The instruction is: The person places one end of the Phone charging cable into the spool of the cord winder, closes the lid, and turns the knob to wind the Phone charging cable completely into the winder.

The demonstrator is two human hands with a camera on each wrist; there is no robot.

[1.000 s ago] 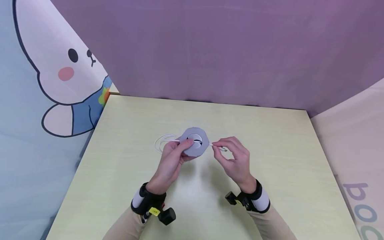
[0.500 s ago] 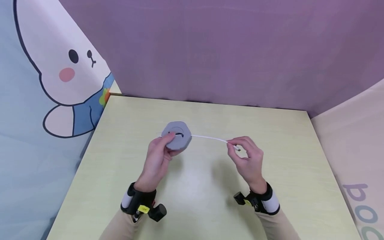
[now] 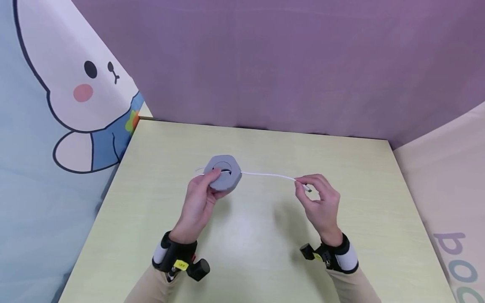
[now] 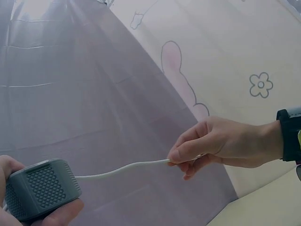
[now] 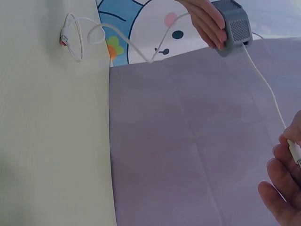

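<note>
My left hand [image 3: 192, 206] grips a grey hexagonal cable winder [image 3: 232, 180] above the table, its thumb over the round centre. Raised texture covers the winder's sides [image 4: 47, 186] in the left wrist view. A white charging cable [image 3: 265, 174] runs out of its right side, nearly straight, to my right hand [image 3: 322, 206]. Thumb and forefinger there pinch the cable just behind its small plug [image 3: 308, 189]. From the winder's other side the cable trails off in loose bends, and a USB plug [image 5: 64, 38] shows at that end in the right wrist view.
The pale table [image 3: 246, 261] lies beneath both hands. A purple cloth [image 3: 265, 63] rises along its back edge. On the left hangs a blue cloth with a rabbit print [image 3: 87, 105], and a pale cloth [image 3: 447, 181] hangs on the right.
My hands have moved apart, left hand leftward with the winder, right hand rightward with the plug. The stretch of cable between them has grown much longer, mostly in the first half second.
</note>
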